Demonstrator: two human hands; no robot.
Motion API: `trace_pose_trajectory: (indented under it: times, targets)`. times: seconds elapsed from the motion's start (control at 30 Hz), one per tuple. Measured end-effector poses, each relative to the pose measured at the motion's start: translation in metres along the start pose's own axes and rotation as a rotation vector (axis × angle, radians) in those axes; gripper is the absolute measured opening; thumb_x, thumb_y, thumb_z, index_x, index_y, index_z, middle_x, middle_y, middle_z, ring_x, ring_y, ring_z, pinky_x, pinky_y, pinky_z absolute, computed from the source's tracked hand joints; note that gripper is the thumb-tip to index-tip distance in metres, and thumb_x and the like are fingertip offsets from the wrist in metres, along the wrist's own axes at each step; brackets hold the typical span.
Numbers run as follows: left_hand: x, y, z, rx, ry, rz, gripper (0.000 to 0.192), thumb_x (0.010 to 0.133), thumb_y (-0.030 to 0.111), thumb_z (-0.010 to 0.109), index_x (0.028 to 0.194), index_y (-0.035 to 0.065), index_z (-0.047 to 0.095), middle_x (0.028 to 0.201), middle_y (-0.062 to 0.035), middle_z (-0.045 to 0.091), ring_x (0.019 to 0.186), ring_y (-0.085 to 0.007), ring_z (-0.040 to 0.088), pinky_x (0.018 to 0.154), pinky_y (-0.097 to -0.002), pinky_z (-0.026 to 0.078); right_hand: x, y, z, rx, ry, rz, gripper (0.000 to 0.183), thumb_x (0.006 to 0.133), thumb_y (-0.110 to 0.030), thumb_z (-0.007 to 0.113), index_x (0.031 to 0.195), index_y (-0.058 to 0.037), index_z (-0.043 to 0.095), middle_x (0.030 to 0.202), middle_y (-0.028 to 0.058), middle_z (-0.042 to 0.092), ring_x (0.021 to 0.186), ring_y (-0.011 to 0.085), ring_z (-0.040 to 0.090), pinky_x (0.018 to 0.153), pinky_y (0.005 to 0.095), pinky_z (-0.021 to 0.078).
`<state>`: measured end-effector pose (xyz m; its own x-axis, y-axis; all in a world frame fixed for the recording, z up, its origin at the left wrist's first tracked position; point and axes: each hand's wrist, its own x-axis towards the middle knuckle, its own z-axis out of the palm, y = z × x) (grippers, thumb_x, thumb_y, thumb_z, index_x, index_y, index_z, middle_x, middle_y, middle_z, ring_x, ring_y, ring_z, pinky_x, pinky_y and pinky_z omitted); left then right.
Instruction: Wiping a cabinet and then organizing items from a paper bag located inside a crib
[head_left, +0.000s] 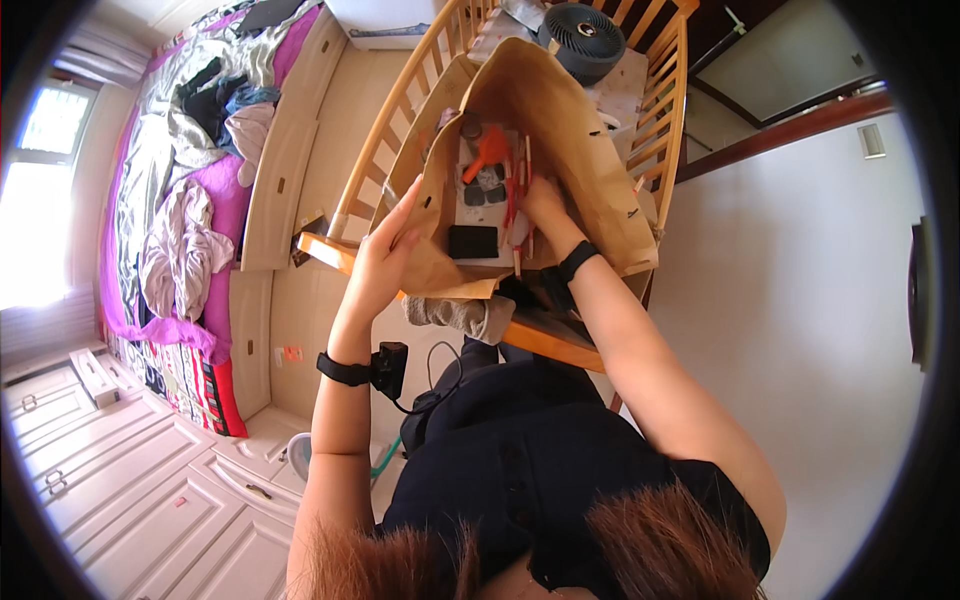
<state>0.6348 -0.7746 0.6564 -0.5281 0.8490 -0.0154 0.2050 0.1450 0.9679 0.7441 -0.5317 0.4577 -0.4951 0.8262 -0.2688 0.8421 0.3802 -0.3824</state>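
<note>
A large brown paper bag (615, 187) lies open in front of me across the end of a wooden crib. My left hand (386, 255) rests against the bag's left edge, its fingers extended along the paper. My right hand (541, 204) reaches inside, beside red and white sticks (517, 195); its fingertips are partly hidden, so I cannot tell whether it grips them. Also inside the bag are an orange plastic object (489, 152), a black flat rectangular thing (473, 242) and small dark pieces (484, 196).
The wooden crib (664, 142) holds a dark round fan (583, 43) beyond the bag. A grey cloth (465, 316) hangs over its near rail. At left stands a bed with a purple sheet (225, 199) and rumpled clothes (187, 247); a white wall (780, 262) is at right.
</note>
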Motion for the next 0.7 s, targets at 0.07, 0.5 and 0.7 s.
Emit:
trace_pose_trajectory:
  times: [0.07, 0.5, 0.7]
  targets:
    - [0.000, 0.000, 0.000, -0.008, -0.011, -0.011, 0.058, 0.086, -0.011, 0.045, 0.141, 0.0088, 0.038, 0.138, -0.0080, 0.046, 0.129, -0.0136, 0.039, 0.104, -0.0266, 0.029, -0.009, 0.002, 0.010, -0.039, 0.046, 0.016, 0.060, 0.074, -0.028, 0.071, 0.120, -0.0002, 0.045, 0.116, 0.0264, 0.054, 0.107, 0.0408, 0.054, 0.091, 0.0427, 0.0458]
    - [-0.006, 0.002, 0.002, -0.026, -0.014, -0.017, 0.057, 0.087, -0.010, 0.046, 0.140, 0.0092, 0.039, 0.138, -0.0080, 0.047, 0.128, -0.0131, 0.039, 0.103, -0.0262, 0.030, -0.007, -0.025, 0.006, -0.221, -0.148, -0.035, 0.036, 0.075, -0.031, 0.068, 0.099, -0.0039, 0.063, 0.102, 0.0171, 0.065, 0.096, 0.0321, 0.063, 0.078, 0.0421, 0.0521]
    - [-0.008, -0.001, 0.002, -0.047, -0.012, -0.015, 0.056, 0.087, -0.010, 0.046, 0.140, 0.0090, 0.040, 0.136, -0.0081, 0.048, 0.126, -0.0125, 0.040, 0.102, -0.0256, 0.031, 0.024, -0.026, 0.003, 0.559, -0.082, 0.049, 0.018, 0.078, -0.023, 0.064, 0.086, -0.0070, 0.066, 0.078, 0.0119, 0.067, 0.066, 0.0262, 0.065, 0.059, 0.0367, 0.0508]
